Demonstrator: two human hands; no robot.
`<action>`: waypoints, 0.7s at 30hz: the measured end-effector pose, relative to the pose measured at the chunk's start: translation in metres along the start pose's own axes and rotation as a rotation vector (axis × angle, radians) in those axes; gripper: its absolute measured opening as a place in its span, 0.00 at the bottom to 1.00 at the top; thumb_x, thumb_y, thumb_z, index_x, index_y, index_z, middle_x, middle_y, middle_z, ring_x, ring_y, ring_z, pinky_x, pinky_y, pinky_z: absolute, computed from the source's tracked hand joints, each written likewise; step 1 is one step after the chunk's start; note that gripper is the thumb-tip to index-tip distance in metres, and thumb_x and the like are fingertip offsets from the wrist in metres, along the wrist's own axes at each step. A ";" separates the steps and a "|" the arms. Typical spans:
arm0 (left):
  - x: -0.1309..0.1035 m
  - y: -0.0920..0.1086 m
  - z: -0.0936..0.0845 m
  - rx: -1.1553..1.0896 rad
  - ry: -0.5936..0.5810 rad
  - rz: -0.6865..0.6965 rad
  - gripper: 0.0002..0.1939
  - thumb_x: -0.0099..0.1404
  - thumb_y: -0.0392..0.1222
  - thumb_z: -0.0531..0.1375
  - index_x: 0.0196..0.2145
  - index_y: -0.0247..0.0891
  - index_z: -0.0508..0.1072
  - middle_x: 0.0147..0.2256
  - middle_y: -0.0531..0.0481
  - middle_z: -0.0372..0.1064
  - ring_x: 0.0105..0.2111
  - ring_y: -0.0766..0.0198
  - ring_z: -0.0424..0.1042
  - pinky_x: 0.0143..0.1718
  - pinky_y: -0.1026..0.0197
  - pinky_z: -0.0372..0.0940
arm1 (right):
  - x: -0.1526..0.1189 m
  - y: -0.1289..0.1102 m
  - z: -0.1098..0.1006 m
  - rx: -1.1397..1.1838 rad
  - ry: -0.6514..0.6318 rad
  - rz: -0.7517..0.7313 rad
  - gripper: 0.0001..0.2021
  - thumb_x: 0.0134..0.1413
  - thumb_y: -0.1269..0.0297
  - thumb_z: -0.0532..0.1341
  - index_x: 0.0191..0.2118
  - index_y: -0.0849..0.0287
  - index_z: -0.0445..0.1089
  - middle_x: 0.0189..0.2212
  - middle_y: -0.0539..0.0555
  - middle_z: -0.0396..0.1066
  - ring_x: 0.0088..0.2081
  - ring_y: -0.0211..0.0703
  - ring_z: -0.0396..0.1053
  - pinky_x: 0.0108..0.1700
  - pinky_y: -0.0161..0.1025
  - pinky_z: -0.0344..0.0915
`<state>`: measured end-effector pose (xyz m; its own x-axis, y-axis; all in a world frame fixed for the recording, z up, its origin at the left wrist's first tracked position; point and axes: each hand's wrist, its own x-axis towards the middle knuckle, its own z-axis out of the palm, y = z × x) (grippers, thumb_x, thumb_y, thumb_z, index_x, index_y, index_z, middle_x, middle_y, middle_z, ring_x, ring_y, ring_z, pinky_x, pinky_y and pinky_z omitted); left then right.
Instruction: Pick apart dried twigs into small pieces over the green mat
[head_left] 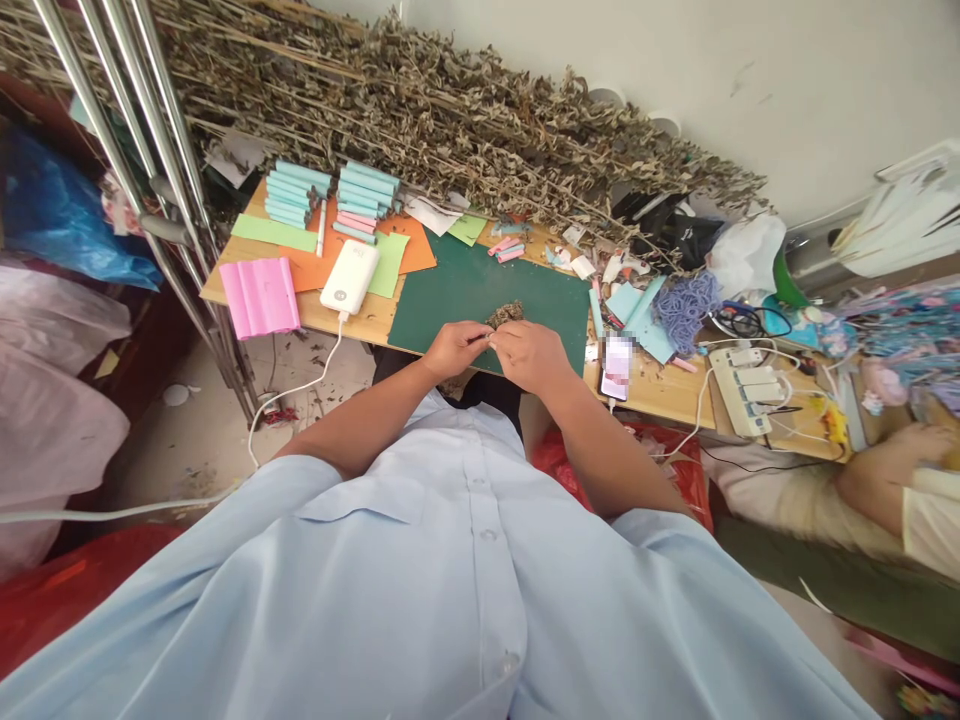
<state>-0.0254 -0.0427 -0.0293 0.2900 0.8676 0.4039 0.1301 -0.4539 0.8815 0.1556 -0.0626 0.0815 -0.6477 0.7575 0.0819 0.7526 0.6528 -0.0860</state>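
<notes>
My left hand (456, 350) and my right hand (531, 354) meet at the front edge of the green mat (420, 300). Both have their fingers pinched together. Between the fingertips is something small and pale, too tiny to make out. Just beyond my right hand, a small heap of dried plant bits (505, 314) lies on the mat. Several blue paper rolls (367, 185) are stacked at the back left, and a few short pink rolls (508, 250) lie near the mat's back edge.
A white power bank (351, 278) with a cable sits left, a phone (616, 368) right. Purple yarn (686, 312) and a power strip (742, 390) lie farther right. Dried stalks (420, 110) line the back. Another person's arm (885, 480) shows at the right edge.
</notes>
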 end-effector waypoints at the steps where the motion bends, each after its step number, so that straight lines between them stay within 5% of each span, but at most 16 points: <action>1: 0.000 0.000 0.000 0.002 0.002 0.002 0.15 0.72 0.50 0.61 0.43 0.36 0.82 0.38 0.45 0.80 0.38 0.62 0.77 0.42 0.62 0.67 | 0.002 -0.001 -0.003 -0.004 -0.021 -0.001 0.15 0.70 0.67 0.52 0.40 0.58 0.77 0.39 0.58 0.77 0.42 0.49 0.70 0.43 0.42 0.60; 12: 0.001 -0.001 -0.001 0.010 0.016 -0.007 0.21 0.72 0.56 0.60 0.41 0.35 0.83 0.35 0.45 0.79 0.35 0.62 0.76 0.39 0.62 0.67 | 0.019 0.001 -0.016 0.026 -0.111 0.030 0.14 0.69 0.64 0.54 0.40 0.58 0.77 0.41 0.59 0.77 0.42 0.49 0.72 0.38 0.42 0.61; 21: 0.003 -0.003 0.000 0.016 0.034 -0.029 0.19 0.71 0.55 0.62 0.43 0.36 0.83 0.35 0.46 0.79 0.34 0.62 0.75 0.38 0.62 0.66 | 0.002 0.008 0.018 0.504 0.232 0.225 0.10 0.64 0.63 0.61 0.47 0.53 0.79 0.44 0.55 0.79 0.42 0.47 0.76 0.48 0.44 0.72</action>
<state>-0.0254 -0.0388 -0.0311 0.2531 0.8867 0.3869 0.1528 -0.4315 0.8891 0.1578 -0.0558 0.0633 -0.3930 0.8935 0.2171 0.6828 0.4417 -0.5819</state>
